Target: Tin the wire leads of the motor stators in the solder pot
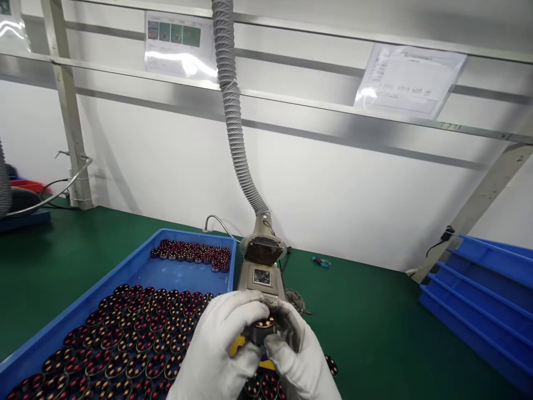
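While the left hand (220,339) and right hand (302,350) both grip one black round part (263,333), it's between them, dotted face up. Blue tray (179,275) is nearer the left hand.

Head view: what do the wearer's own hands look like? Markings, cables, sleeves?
Left hand: plain white, fabric-looking glove, mostly clean. Right hand: matching white glove, thumb and fingers smudged grey. No print or cable visible on either. Sleeves not in view.
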A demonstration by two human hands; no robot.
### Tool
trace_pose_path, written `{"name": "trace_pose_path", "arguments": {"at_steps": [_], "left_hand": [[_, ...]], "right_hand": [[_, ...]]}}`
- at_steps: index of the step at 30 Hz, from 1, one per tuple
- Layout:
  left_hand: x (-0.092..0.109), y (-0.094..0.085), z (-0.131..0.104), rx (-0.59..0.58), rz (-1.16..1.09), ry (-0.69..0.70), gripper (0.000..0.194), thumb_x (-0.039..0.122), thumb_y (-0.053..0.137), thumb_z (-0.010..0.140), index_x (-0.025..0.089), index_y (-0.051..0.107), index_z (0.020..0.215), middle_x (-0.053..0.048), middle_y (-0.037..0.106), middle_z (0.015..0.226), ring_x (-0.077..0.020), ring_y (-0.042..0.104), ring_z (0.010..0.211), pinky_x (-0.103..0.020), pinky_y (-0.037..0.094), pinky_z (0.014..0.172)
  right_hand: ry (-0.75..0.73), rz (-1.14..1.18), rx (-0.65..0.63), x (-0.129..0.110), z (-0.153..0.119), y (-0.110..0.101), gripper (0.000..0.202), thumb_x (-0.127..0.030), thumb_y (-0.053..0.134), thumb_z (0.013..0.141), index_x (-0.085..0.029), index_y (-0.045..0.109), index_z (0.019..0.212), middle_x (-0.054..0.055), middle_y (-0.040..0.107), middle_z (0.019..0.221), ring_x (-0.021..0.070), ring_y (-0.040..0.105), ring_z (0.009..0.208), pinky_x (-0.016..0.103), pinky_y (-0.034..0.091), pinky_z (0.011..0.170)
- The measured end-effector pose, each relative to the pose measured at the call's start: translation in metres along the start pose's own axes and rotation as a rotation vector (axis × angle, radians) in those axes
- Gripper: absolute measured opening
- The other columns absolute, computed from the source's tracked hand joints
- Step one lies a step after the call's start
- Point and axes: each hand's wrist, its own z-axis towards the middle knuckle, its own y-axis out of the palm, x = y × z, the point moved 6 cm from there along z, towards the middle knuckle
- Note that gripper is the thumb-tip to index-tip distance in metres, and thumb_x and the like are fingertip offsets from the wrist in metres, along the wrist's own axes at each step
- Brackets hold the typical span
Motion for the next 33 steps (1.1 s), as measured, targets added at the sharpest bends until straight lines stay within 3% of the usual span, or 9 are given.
{"name": "trace_pose_path", "arguments": {"at_steps": [3, 10, 14, 16, 19, 22, 24, 29, 33], "left_hand": [[0.0, 0.002, 0.0, 0.008, 0.023, -0.005, 0.019, 0.028, 0.049, 0.087, 0.025, 0.052, 0.106, -0.004, 0.066, 0.106, -0.0176, 0.062, 0.098, -0.031, 0.052, 0.083], [0.002, 0.002, 0.003, -0.063, -0.104, -0.043, 0.031, 0.051, 0.037, 0.091, 0.029, 0.054, 0.104, -0.002, 0.066, 0.107, -0.0165, 0.061, 0.098, -0.029, 0.051, 0.082], [0.005, 0.001, 0.001, -0.02, 0.057, 0.034, 0.018, 0.028, 0.049, 0.087, 0.023, 0.053, 0.104, -0.007, 0.064, 0.109, -0.0209, 0.058, 0.101, -0.036, 0.049, 0.085], [0.002, 0.003, 0.0, -0.046, 0.052, -0.003, 0.025, 0.017, 0.055, 0.079, 0.023, 0.052, 0.103, -0.007, 0.061, 0.113, -0.021, 0.056, 0.105, -0.037, 0.049, 0.088], [0.001, 0.003, 0.0, -0.086, 0.046, -0.02, 0.027, 0.017, 0.057, 0.078, 0.024, 0.052, 0.104, -0.006, 0.06, 0.115, -0.0207, 0.055, 0.106, -0.036, 0.049, 0.087], [0.006, 0.0, 0.0, -0.05, 0.108, 0.042, 0.032, 0.015, 0.056, 0.077, 0.022, 0.05, 0.108, -0.008, 0.06, 0.115, -0.0223, 0.055, 0.106, -0.039, 0.048, 0.087], [0.003, 0.001, 0.0, -0.062, 0.06, -0.008, 0.034, 0.013, 0.057, 0.075, 0.024, 0.05, 0.106, -0.007, 0.06, 0.117, -0.0222, 0.055, 0.106, -0.039, 0.048, 0.088], [-0.003, 0.0, 0.0, -0.11, -0.113, -0.119, 0.018, 0.033, 0.055, 0.085, 0.028, 0.054, 0.102, -0.003, 0.061, 0.116, -0.0208, 0.057, 0.106, -0.036, 0.049, 0.088], [0.003, -0.003, 0.003, -0.111, -0.116, -0.041, 0.028, 0.048, 0.045, 0.089, 0.026, 0.055, 0.101, -0.005, 0.065, 0.11, -0.0201, 0.059, 0.102, -0.033, 0.051, 0.086]], "right_hand": [[-0.055, -0.032, 0.076, -0.003, -0.003, -0.005, 0.032, -0.04, 0.082, 0.055, -0.027, 0.07, 0.081, 0.001, 0.072, 0.085, 0.0167, 0.065, 0.08, 0.025, 0.051, 0.074], [0.051, -0.032, -0.049, -0.01, -0.005, 0.003, 0.044, -0.045, 0.084, 0.045, -0.024, 0.07, 0.081, 0.004, 0.071, 0.085, 0.0194, 0.063, 0.081, 0.027, 0.05, 0.074], [0.041, 0.007, 0.014, 0.006, -0.001, -0.005, 0.046, -0.04, 0.085, 0.048, -0.023, 0.069, 0.088, 0.006, 0.071, 0.093, 0.0213, 0.064, 0.086, 0.031, 0.051, 0.08], [0.1, 0.101, -0.014, 0.018, 0.0, -0.005, 0.044, -0.043, 0.081, 0.055, -0.023, 0.069, 0.092, 0.008, 0.071, 0.095, 0.0237, 0.065, 0.088, 0.037, 0.052, 0.081], [0.192, 0.246, -0.077, 0.027, -0.002, 0.001, 0.041, -0.047, 0.074, 0.063, -0.025, 0.068, 0.098, 0.008, 0.07, 0.099, 0.0268, 0.064, 0.094, 0.043, 0.05, 0.085], [0.196, 0.252, -0.089, 0.027, -0.003, 0.004, 0.035, -0.042, 0.075, 0.064, -0.026, 0.069, 0.094, 0.007, 0.069, 0.101, 0.0263, 0.062, 0.098, 0.042, 0.048, 0.088], [0.202, 0.25, -0.098, 0.026, -0.004, 0.005, 0.034, -0.042, 0.075, 0.064, -0.026, 0.069, 0.094, 0.008, 0.069, 0.1, 0.0261, 0.063, 0.097, 0.043, 0.048, 0.089], [0.068, 0.107, -0.117, 0.01, -0.002, -0.003, 0.031, -0.044, 0.071, 0.069, -0.027, 0.07, 0.094, 0.006, 0.07, 0.098, 0.0212, 0.063, 0.093, 0.037, 0.047, 0.091], [-0.067, -0.136, -0.126, -0.009, -0.003, -0.012, 0.027, -0.042, 0.078, 0.06, -0.027, 0.072, 0.082, 0.004, 0.068, 0.083, 0.0179, 0.062, 0.076, 0.027, 0.052, 0.07]]}}
